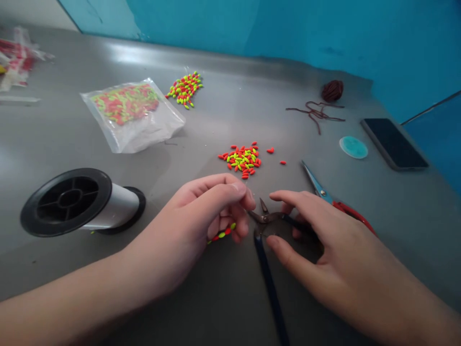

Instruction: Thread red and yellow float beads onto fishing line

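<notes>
My left hand is closed, thumb and forefinger pinched together on a thin clear line. A short string of red and yellow-green beads hangs below its palm, partly hidden by the fingers. My right hand is spread, thumb and forefinger apart, over one handle of a pair of pliers. Its lower fingers are beside that handle; whether they touch it I cannot tell. The pliers' jaws are parted near my left fingertips, and their other dark blue handle points toward me. Just beyond my left hand lies a loose pile of red and yellow-green beads.
A spool of clear line lies at left. Behind it are a plastic bag of beads and another bead pile. At right are red-handled scissors, a turquoise disc, a phone, brown yarn pieces and a yarn ball.
</notes>
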Demonstrator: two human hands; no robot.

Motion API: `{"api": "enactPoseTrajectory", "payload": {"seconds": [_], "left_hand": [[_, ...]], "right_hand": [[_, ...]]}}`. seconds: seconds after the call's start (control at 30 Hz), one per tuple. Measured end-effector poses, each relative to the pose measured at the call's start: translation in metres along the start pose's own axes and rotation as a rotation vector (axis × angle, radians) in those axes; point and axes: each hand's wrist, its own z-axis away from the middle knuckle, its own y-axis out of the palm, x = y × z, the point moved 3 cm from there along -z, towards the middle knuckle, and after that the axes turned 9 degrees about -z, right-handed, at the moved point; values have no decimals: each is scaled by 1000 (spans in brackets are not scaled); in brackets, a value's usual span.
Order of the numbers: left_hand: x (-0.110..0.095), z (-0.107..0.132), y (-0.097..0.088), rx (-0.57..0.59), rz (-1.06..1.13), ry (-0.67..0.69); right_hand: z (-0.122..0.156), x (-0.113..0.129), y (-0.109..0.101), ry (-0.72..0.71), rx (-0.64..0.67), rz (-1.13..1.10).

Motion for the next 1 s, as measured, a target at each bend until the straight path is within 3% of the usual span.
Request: {"api": "enactPoseTrajectory", "payload": {"seconds": [0.1,0.3,0.77,1.0], "left_hand": [[2,-1,0,-26,-9,6],[9,2,-4,-15,-92,10],[0,5,1,177,-345,95],[-1,2,4,216,-286,34]], "right_hand": [[0,2,-3,-77,-84,1],[-3,10,-10,-165,-129,-80],[-10,6,-14,60,75,-626],[-9,5,-12,169,115,-756]]}}
